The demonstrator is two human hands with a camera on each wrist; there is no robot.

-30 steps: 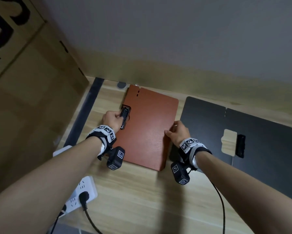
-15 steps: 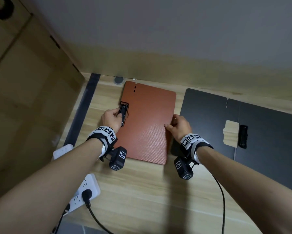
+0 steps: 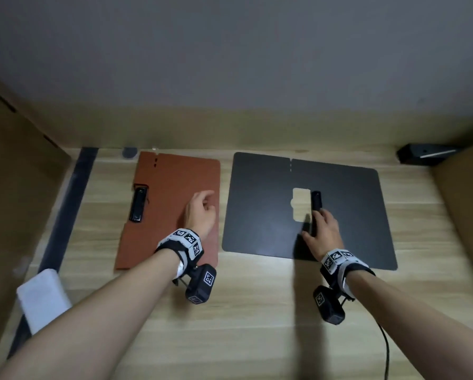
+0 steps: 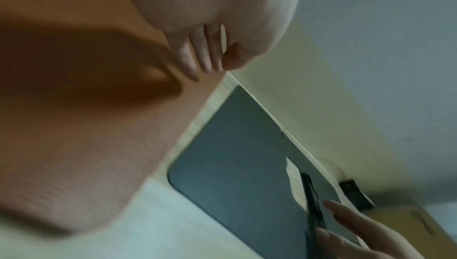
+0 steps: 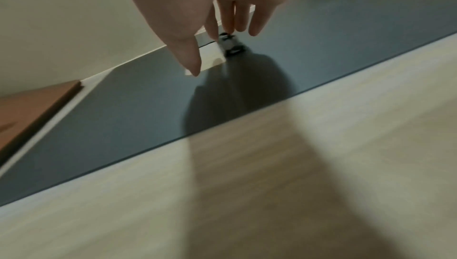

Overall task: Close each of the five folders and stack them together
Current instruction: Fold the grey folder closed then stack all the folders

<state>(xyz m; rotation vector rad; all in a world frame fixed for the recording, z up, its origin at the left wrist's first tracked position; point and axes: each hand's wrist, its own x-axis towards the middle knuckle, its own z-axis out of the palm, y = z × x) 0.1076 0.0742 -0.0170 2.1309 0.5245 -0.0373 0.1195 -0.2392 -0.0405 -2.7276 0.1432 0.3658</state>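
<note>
A closed brown folder [image 3: 172, 187] with a black clip [image 3: 139, 204] on its left edge lies flat on the wooden table [image 3: 243, 325]. My left hand [image 3: 201, 212] hovers over its right half with loosely curled fingers [image 4: 205, 58] and holds nothing. To the right, a black folder [image 3: 257, 209] lies opened flat, with a black clip [image 3: 316, 200] and a cut-out window at its fold. My right hand [image 3: 321, 231] is over that fold, its straight fingers [image 5: 235, 22] reaching to the clip [image 5: 231, 45]. No other folders are in view.
A tall cardboard box [image 3: 19, 187] stands at the left and another cardboard box [image 3: 465, 204] at the right. A white power strip [image 3: 42, 297] lies at the front left. A black object [image 3: 427, 153] sits at the back right by the wall.
Both hands have let go of the brown folder's edges. The left hand moved right across its cover; the right hand moved over to the black folder's clip. The view shifted right.
</note>
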